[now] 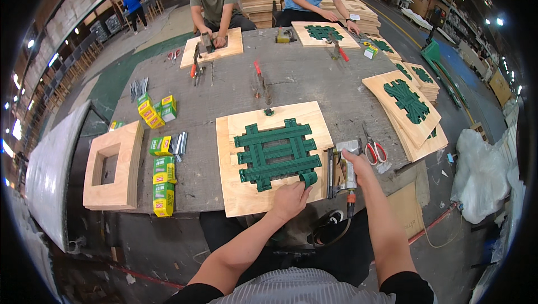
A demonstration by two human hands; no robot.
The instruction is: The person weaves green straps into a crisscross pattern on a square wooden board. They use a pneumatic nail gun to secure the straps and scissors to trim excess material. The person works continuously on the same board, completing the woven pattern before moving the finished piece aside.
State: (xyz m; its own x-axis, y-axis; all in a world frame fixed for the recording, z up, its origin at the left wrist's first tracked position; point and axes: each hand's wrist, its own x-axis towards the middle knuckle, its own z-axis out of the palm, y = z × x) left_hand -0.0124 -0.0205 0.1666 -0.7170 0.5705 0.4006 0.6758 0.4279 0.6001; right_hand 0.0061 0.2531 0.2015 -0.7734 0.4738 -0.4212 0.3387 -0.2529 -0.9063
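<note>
A square plywood frame [231,161] lies before me on the table, its opening crossed by woven green webbing straps [274,151]. At the frame's near edge my left hand [290,198] pinches the curled end of a green webbing strap [307,178]. My right hand [360,165] is wrapped round a pneumatic staple gun [346,172], which stands upright by the frame's right edge. An air hose [343,229] runs down from the gun's handle. Part of the strap is hidden behind my left fingers.
Left are stacked bare frames [130,175], yellow-green boxes [163,183] and staple strips [180,144]. Right are scissors [374,147] and stacked webbed frames [414,102]. A clamp-like tool [259,80] lies beyond my frame. Two people work across the table, one at a webbed frame [322,34].
</note>
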